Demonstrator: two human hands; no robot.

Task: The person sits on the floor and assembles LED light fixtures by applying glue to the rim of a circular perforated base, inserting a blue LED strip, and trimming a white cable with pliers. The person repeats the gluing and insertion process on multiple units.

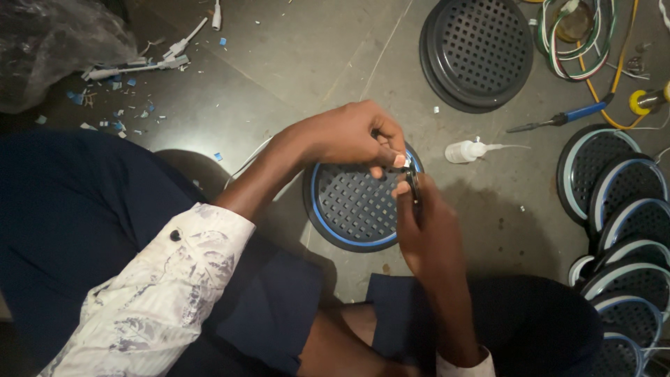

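Note:
A round black perforated disc with a blue rim point(349, 209) lies on the grey floor between my knees. My left hand point(349, 132) reaches over its upper edge, fingertips pinched on a small pale strip at the rim. My right hand point(426, 223) comes up from below on the disc's right side and grips a small dark tool, its tip meeting the left fingertips at the rim. What exactly sits between the fingers is too small to tell.
A stack of black perforated discs point(478, 52) sits at the top. More blue-rimmed discs point(624, 209) overlap along the right edge. A small white squeeze bottle point(467, 150), a blue-handled screwdriver point(565, 119), coiled wires point(579, 38), plastic scraps point(139, 66) and a clear bag point(49, 42) lie around.

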